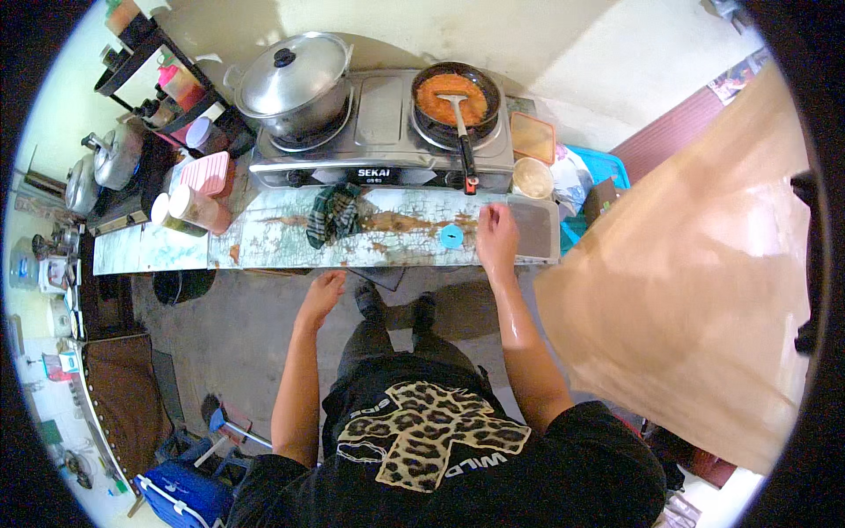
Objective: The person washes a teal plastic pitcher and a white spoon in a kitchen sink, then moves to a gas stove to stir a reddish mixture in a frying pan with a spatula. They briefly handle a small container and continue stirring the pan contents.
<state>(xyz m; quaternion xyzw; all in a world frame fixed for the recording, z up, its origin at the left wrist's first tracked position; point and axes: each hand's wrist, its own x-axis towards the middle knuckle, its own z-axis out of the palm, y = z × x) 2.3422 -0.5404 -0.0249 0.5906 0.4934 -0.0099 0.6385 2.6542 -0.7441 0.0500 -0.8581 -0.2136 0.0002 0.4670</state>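
Observation:
My right hand (498,239) is over the right part of the worn counter (277,247), its fingers curled, beside a small round blue lid (452,235). Whether it holds anything cannot be told. My left hand (323,297) hangs just off the counter's front edge, fingers loosely bent, with nothing seen in it. A dark frying pan (490,86) with orange-red sauce sits on the right burner of the gas stove (376,165). A spatula (466,148) lies across the pan, its black handle reaching out over the stove's front. A crumpled checked cloth (333,214) lies on the counter.
A lidded metal pot (297,86) covers the left burner. Lidded jars (198,208) and a pink container (206,173) stand at the left. On the right are a translucent tub (538,228), a round container (532,178) and a blue basket (604,168). A tan curtain or sheet (673,284) hangs at far right.

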